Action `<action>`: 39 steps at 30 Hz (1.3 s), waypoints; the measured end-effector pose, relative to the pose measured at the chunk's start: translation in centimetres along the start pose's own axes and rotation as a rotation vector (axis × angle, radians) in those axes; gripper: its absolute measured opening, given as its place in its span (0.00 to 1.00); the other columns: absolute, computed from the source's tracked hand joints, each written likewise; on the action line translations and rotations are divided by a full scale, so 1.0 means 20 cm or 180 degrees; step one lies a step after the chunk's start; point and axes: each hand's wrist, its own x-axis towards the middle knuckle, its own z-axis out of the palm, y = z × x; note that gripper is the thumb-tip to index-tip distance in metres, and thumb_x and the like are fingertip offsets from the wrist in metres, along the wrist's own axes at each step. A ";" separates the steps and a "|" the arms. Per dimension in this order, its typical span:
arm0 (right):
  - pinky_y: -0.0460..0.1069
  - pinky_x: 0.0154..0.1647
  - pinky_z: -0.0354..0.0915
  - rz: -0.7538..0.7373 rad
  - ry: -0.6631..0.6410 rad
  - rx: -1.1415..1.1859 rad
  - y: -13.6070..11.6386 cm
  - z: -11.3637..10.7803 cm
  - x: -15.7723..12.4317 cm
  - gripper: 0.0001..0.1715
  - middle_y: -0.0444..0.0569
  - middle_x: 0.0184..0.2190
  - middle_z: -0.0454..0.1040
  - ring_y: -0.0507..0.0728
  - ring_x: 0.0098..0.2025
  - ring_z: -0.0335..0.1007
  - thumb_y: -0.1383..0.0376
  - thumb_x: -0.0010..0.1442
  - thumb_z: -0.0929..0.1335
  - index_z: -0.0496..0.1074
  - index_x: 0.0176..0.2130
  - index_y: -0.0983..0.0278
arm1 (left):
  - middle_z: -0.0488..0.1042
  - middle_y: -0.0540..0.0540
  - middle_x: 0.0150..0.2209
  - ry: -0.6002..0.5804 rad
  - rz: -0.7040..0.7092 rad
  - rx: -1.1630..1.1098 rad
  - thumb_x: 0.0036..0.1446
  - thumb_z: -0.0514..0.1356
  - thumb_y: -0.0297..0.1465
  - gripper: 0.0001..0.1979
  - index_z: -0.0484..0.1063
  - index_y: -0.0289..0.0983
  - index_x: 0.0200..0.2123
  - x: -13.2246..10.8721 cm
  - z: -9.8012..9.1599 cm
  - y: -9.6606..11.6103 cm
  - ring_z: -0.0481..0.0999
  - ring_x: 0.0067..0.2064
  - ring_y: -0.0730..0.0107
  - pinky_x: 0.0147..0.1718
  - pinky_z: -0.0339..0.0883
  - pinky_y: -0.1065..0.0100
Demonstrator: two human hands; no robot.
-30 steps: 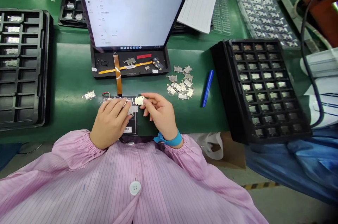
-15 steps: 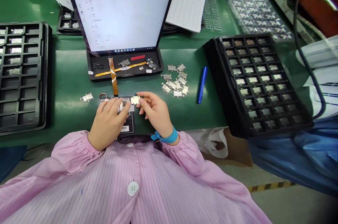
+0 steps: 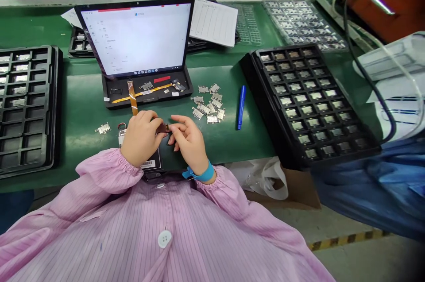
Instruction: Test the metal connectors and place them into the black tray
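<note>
My right hand (image 3: 191, 142), with a blue wrist strap (image 3: 204, 173), pinches one edge of a small circuit board (image 3: 166, 128). The fingers of my left hand (image 3: 142, 137) are closed on its other side, and the board is tilted and mostly covered by them. Beneath my left hand lies a black-cased device with a barcode label (image 3: 148, 164), a piece of electronics partly hidden. An orange ribbon cable (image 3: 132, 97) runs from it to the upright lit screen (image 3: 136, 43). Loose metal-shielded boards (image 3: 212, 107) lie in a cluster beyond my right hand, and one single board (image 3: 103, 128) lies at left.
A black stack of trays (image 3: 285, 109) with boards in its pockets stands at right, another tray (image 3: 40, 109) at left. A blue marker (image 3: 241, 107) lies between the loose boards and the right stack. Papers (image 3: 214, 23) and clear plastic trays (image 3: 303, 23) are behind.
The board in my right hand has turned from pale face up to tilted, and my left fingers have moved over from the device to it. The camera view has shifted.
</note>
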 end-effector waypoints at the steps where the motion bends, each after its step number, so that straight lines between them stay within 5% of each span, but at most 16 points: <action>1: 0.41 0.15 0.62 -0.0014 0.0031 0.0002 0.00 0.00 -0.01 0.17 0.44 0.33 0.73 0.48 0.24 0.69 0.59 0.61 0.67 0.68 0.48 0.62 | 0.74 0.42 0.41 0.0031 -0.0007 -0.0039 0.57 0.63 0.31 0.05 0.76 0.37 0.37 0.00 0.01 0.00 0.71 0.46 0.54 0.42 0.64 0.56; 10: 0.43 0.16 0.63 -0.0322 0.0044 -0.0580 -0.02 -0.02 -0.03 0.18 0.46 0.30 0.74 0.46 0.19 0.63 0.71 0.57 0.62 0.80 0.38 0.63 | 0.76 0.45 0.37 0.0229 -0.0013 -0.0201 0.58 0.63 0.32 0.05 0.77 0.39 0.37 -0.02 0.03 -0.02 0.72 0.42 0.57 0.38 0.62 0.58; 14: 0.43 0.16 0.63 -0.0362 -0.0036 -0.0603 -0.02 -0.01 -0.02 0.19 0.49 0.38 0.76 0.46 0.22 0.65 0.70 0.56 0.62 0.81 0.37 0.61 | 0.75 0.44 0.36 0.0285 0.0123 -0.0177 0.59 0.62 0.32 0.05 0.77 0.38 0.38 -0.03 0.05 -0.03 0.72 0.41 0.58 0.38 0.63 0.58; 25: 0.42 0.16 0.62 -0.0360 -0.0065 -0.0626 -0.01 -0.03 -0.03 0.17 0.48 0.32 0.75 0.47 0.21 0.64 0.68 0.58 0.63 0.80 0.40 0.63 | 0.75 0.43 0.39 0.0299 0.0040 -0.0230 0.57 0.64 0.30 0.06 0.76 0.37 0.38 -0.03 0.07 -0.03 0.72 0.43 0.56 0.42 0.67 0.55; 28: 0.43 0.17 0.62 -0.0219 -0.0021 -0.0615 -0.01 -0.03 -0.02 0.16 0.47 0.28 0.73 0.48 0.20 0.64 0.65 0.59 0.64 0.78 0.43 0.65 | 0.76 0.42 0.44 0.0376 0.0054 -0.0281 0.55 0.66 0.32 0.15 0.74 0.35 0.46 -0.05 0.05 -0.01 0.72 0.46 0.54 0.45 0.68 0.53; 32: 0.44 0.18 0.63 -0.0087 0.0069 -0.0536 -0.01 -0.03 -0.02 0.16 0.48 0.30 0.75 0.49 0.21 0.64 0.61 0.60 0.66 0.76 0.44 0.66 | 0.72 0.39 0.55 0.0893 0.0151 -0.0479 0.57 0.65 0.38 0.27 0.66 0.35 0.57 -0.15 0.00 -0.02 0.69 0.56 0.53 0.54 0.66 0.51; 39: 0.45 0.20 0.61 -0.0091 0.0052 -0.0608 0.00 -0.04 -0.01 0.15 0.44 0.23 0.73 0.48 0.19 0.62 0.59 0.61 0.66 0.75 0.43 0.66 | 0.73 0.42 0.54 0.1586 -0.0276 -0.0439 0.62 0.60 0.31 0.18 0.68 0.38 0.55 -0.45 0.04 -0.14 0.68 0.59 0.55 0.59 0.61 0.50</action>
